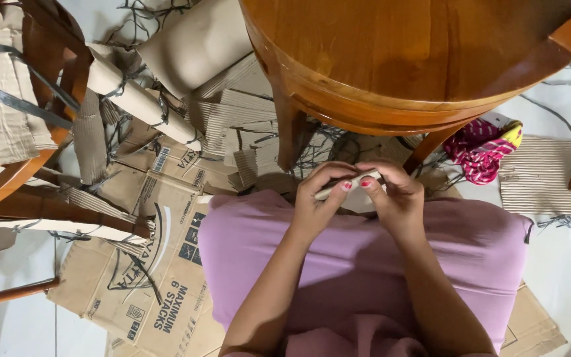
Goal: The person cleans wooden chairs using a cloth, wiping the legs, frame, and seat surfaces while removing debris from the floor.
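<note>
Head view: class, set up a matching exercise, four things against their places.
Things:
1. Cardboard strip
2. Round wooden table
3. Pink and yellow cloth
4. Flattened printed box

Places:
A. On the floor, to the right under the table's rim
B. Between both hands' fingertips
C. Above the hands, at the top of the view
D. On the floor, to the left of the lap

Pairs: 1-B, 2-C, 3-A, 4-D

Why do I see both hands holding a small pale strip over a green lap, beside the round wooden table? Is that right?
Not quite: the lap is covered in lilac-purple cloth, not green. The head view shows the left hand and right hand holding the pale strip beside the round wooden table.
</note>
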